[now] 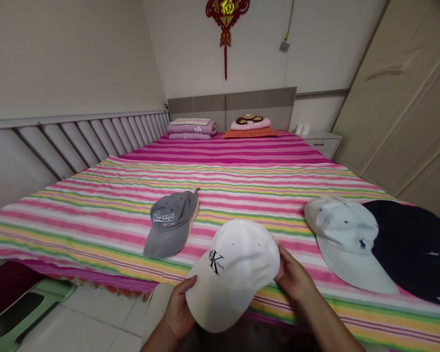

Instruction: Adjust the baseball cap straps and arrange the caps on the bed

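A white baseball cap with a black letter logo is held up over the near edge of the bed. My left hand grips its brim, thumb on top and the other fingers hidden underneath. On the cap's right side, my right hand pinches the back edge. A grey baseball cap with white lettering lies on the striped sheet, beyond and left of the held one. To the right lies a pale cap with a small dark emblem, overlapping a black hat.
Folded bedding and a pink and orange stack sit by the headboard. A railing runs along the left. A green stool stands on the floor at lower left. The nightstand is at the far right corner.
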